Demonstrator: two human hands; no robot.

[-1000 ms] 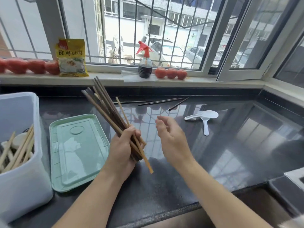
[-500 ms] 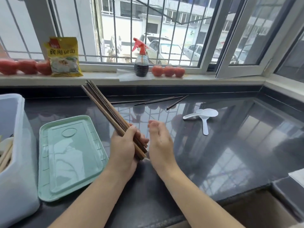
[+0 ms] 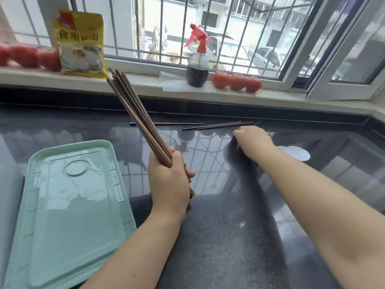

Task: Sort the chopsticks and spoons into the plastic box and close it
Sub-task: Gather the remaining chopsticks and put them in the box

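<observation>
While the left hand [image 3: 168, 180] grips a bundle [image 3: 137, 119] of brown chopsticks, their tips slanting toward 11 o'clock, the right hand [image 3: 253, 140] lies knuckles-up on the black bench [image 3: 218, 236] with fingers curled; whether it holds anything I cannot tell. Loose chopsticks [image 3: 217, 126] lie at its 10 o'clock, a white spoon [image 3: 296, 153] shows at its 4 o'clock, and the green lid [image 3: 68, 205] lies at the left hand's 8 o'clock.

Both forearms are bare to the frame's edge, and left hand [image 3: 168, 182] and right hand [image 3: 253, 140] wear nothing.
</observation>
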